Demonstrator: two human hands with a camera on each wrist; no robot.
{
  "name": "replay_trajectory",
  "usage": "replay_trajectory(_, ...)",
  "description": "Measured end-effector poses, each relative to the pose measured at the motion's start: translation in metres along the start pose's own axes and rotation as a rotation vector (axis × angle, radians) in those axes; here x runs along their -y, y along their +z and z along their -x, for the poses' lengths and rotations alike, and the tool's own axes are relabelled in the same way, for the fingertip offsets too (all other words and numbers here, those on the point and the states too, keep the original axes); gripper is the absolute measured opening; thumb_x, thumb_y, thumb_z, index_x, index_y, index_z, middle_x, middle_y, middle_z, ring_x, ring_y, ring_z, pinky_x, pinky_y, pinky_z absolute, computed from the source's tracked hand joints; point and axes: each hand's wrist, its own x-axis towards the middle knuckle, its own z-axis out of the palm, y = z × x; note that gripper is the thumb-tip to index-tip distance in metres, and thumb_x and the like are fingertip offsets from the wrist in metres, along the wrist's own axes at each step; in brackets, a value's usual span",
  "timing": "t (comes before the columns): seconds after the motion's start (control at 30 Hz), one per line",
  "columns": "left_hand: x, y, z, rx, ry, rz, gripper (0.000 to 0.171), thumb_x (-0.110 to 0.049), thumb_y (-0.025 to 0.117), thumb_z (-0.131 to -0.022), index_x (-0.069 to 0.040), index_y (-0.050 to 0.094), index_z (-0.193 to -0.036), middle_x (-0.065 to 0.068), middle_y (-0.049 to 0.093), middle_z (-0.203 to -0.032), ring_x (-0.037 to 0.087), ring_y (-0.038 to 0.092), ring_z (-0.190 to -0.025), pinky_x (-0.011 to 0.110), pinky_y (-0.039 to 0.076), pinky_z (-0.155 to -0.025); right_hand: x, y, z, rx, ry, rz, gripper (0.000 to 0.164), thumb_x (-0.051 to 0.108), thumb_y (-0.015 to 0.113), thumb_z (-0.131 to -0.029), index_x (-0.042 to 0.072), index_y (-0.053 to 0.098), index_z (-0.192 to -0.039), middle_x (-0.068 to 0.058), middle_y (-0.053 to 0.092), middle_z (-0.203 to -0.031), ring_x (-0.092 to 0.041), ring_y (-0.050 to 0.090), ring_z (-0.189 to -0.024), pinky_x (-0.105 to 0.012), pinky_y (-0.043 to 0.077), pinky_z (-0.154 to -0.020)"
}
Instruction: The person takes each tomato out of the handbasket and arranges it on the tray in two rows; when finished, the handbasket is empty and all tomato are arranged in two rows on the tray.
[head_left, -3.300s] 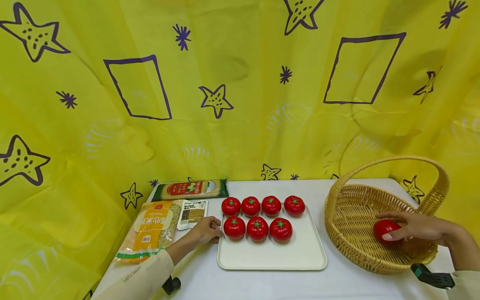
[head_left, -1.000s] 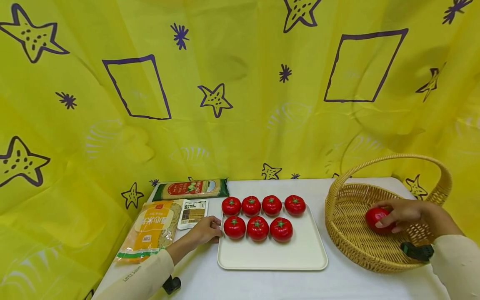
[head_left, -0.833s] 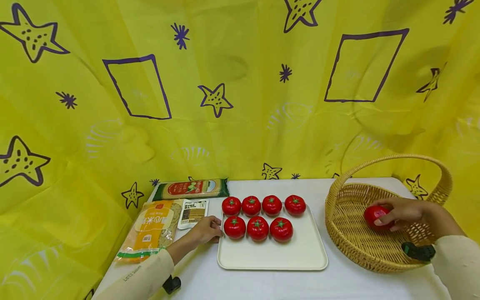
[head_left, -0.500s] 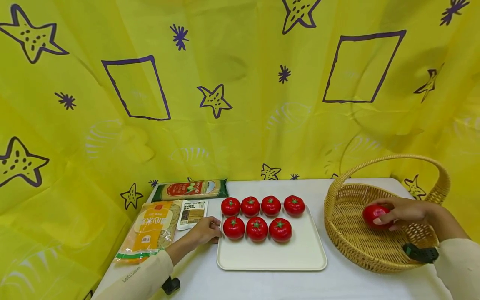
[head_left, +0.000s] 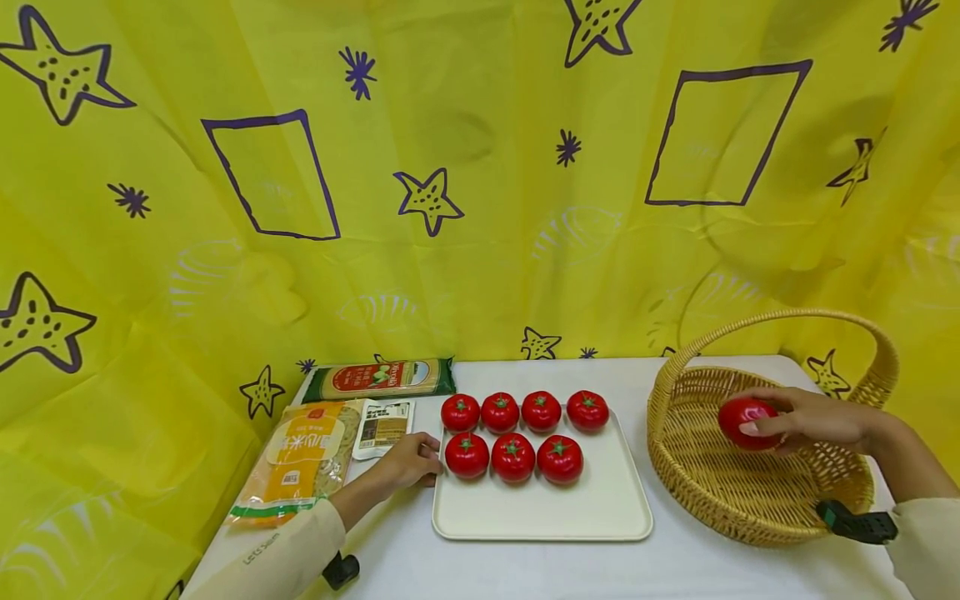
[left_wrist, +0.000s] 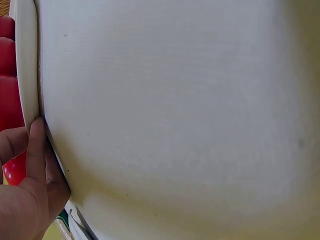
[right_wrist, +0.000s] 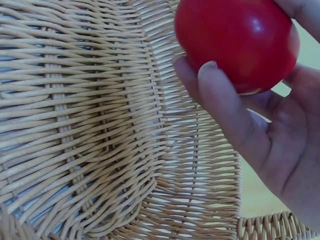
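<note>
A red tomato [head_left: 746, 422] is in my right hand [head_left: 817, 421], fingers curled round it, over the inside of the wicker basket [head_left: 678, 483]. In the right wrist view the tomato [right_wrist: 240, 45] appears above the woven bottom, fingertips against its side. My left hand [head_left: 408, 462] pinches the left rim of the cream tray [head_left: 540, 517]; the left wrist view shows thumb and finger at that rim [left_wrist: 28, 65]. Several tomatoes with green stem tops stand on the tray in two rows, among them a front-row tomato [head_left: 513, 457] and a back-row tomato [head_left: 588, 411].
Left of the tray lie an orange-labelled clear bag [head_left: 296, 458], a small white packet [head_left: 384, 429] and a green-ended noodle pack [head_left: 381, 379]. The basket's tall handle [head_left: 795, 315] arches over its opening. A yellow patterned curtain [head_left: 495, 275] hangs behind the white table [head_left: 495, 575].
My right hand has shifted the tomato left and a little up within the basket from its earlier lower spot. The left hand, the tray and its tomatoes stay in place.
</note>
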Motion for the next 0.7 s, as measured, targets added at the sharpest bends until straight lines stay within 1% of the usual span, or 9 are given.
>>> replay_trajectory(0.1, 0.0, 0.0, 0.0, -0.003, 0.0, 0.0, 0.03, 0.006, 0.068, -0.083, 0.007, 0.057, -0.111, 0.009, 0.056, -0.086, 0.016, 0.058, -0.067, 0.03, 0.063, -0.064, 0.002, 0.004, 0.002, -0.016, -0.005, -0.016, 0.071, 0.021, 0.05, -0.103, -0.014, 0.011, -0.15, -0.037, 0.041, -0.134, -0.026, 0.061, -0.1, -0.043, 0.061, -0.08)
replay_trajectory(0.2, 0.0, 0.0, 0.0, -0.004, -0.004, 0.0, 0.029, 0.006, 0.068, -0.083, 0.007, 0.058, -0.111, 0.009, 0.056, -0.086, 0.017, 0.058, -0.067, 0.03, 0.062, -0.064, 0.003, 0.008, 0.003, -0.025, -0.01, -0.035, 0.068, 0.021, 0.048, -0.105, -0.014, 0.01, -0.15, -0.044, 0.031, -0.136, -0.028, 0.062, -0.096, -0.044, 0.061, -0.079)
replay_trajectory(0.27, 0.0, 0.0, -0.001, -0.002, -0.006, -0.002, 0.029, 0.006, 0.068, -0.083, 0.007, 0.058, -0.111, 0.009, 0.056, -0.086, 0.017, 0.058, -0.068, 0.03, 0.062, -0.064, 0.004, 0.01, 0.005, -0.029, -0.023, -0.038, 0.065, 0.02, 0.047, -0.105, -0.014, 0.012, -0.149, -0.043, 0.033, -0.136, -0.029, 0.062, -0.095, -0.045, 0.061, -0.078)
replay_trajectory(0.43, 0.001, 0.0, -0.002, 0.0, 0.0, -0.009, 0.03, 0.005, 0.068, -0.083, 0.007, 0.058, -0.111, 0.009, 0.056, -0.086, 0.017, 0.058, -0.069, 0.03, 0.063, -0.065, 0.01, 0.014, 0.007, -0.038, -0.06, -0.03, 0.06, 0.019, 0.045, -0.106, -0.01, 0.018, -0.151, -0.034, 0.043, -0.135, -0.031, 0.064, -0.098, -0.047, 0.061, -0.079)
replay_trajectory(0.5, 0.0, 0.0, -0.002, 0.001, 0.001, -0.013, 0.03, 0.005, 0.068, -0.084, 0.007, 0.058, -0.111, 0.009, 0.056, -0.086, 0.017, 0.059, -0.069, 0.031, 0.063, -0.065, 0.012, 0.016, 0.009, -0.045, -0.078, -0.031, 0.054, 0.018, 0.046, -0.106, 0.0, 0.026, -0.153, -0.028, 0.046, -0.135, -0.029, 0.065, -0.099, -0.048, 0.062, -0.079)
replay_trajectory(0.53, 0.0, 0.0, -0.002, 0.001, 0.001, -0.016, 0.03, 0.005, 0.068, -0.084, 0.007, 0.058, -0.111, 0.009, 0.056, -0.086, 0.017, 0.059, -0.069, 0.03, 0.063, -0.065, 0.012, 0.017, 0.01, -0.047, -0.091, -0.037, 0.051, 0.017, 0.046, -0.106, 0.008, 0.031, -0.153, -0.024, 0.047, -0.135, -0.028, 0.066, -0.1, -0.048, 0.062, -0.08)
replay_trajectory(0.57, 0.0, 0.0, -0.002, 0.002, 0.0, -0.016, 0.03, 0.005, 0.068, -0.084, 0.007, 0.058, -0.111, 0.009, 0.056, -0.086, 0.017, 0.059, -0.069, 0.03, 0.063, -0.065, 0.013, 0.019, 0.011, -0.05, -0.103, -0.042, 0.049, 0.016, 0.046, -0.105, 0.018, 0.036, -0.152, -0.018, 0.049, -0.133, -0.027, 0.066, -0.099, -0.048, 0.062, -0.08)
replay_trajectory(0.67, 0.0, 0.0, -0.001, 0.005, -0.001, -0.017, 0.03, 0.005, 0.068, -0.084, 0.007, 0.058, -0.112, 0.009, 0.056, -0.086, 0.017, 0.058, -0.069, 0.03, 0.062, -0.064, 0.015, 0.025, 0.014, -0.058, -0.159, -0.056, 0.049, 0.011, 0.048, -0.104, 0.039, 0.044, -0.144, 0.006, 0.051, -0.131, -0.019, 0.066, -0.102, -0.046, 0.063, -0.079)
replay_trajectory(0.7, 0.0, 0.0, -0.001, 0.006, 0.0, -0.016, 0.03, 0.005, 0.068, -0.084, 0.007, 0.058, -0.112, 0.009, 0.056, -0.086, 0.016, 0.058, -0.069, 0.03, 0.062, -0.065, 0.016, 0.027, 0.015, -0.058, -0.179, -0.061, 0.051, 0.01, 0.048, -0.103, 0.04, 0.043, -0.145, 0.013, 0.051, -0.129, -0.017, 0.065, -0.102, -0.044, 0.063, -0.079)
